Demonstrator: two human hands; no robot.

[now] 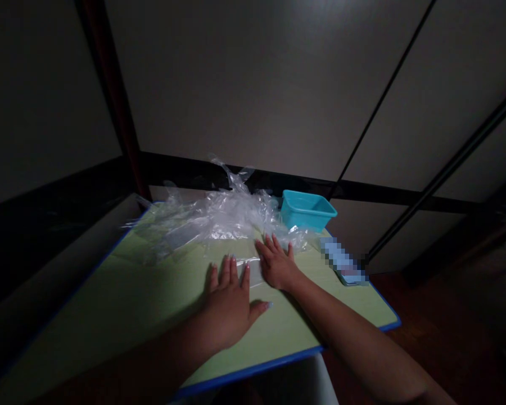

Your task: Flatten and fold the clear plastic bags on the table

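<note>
My left hand [229,301] lies palm down on the green tabletop, fingers spread, its fingertips at the near edge of a flat clear plastic bag [252,271]. Against the right side of that bag rests my right hand [278,264], palm down with the fingers stretched forward. Neither hand grips anything. Beyond the fingertips spreads a crumpled heap of clear plastic bags [231,211], reaching the table's far edge. Where the flat bag ends and the heap begins, I cannot tell.
A turquoise plastic basin [306,211] stands at the far right, touching the plastic. A blurred light-blue flat object [343,261] lies near the right edge. The green table [152,304] has a blue rim. Dark-trimmed panels [253,84] rise behind it.
</note>
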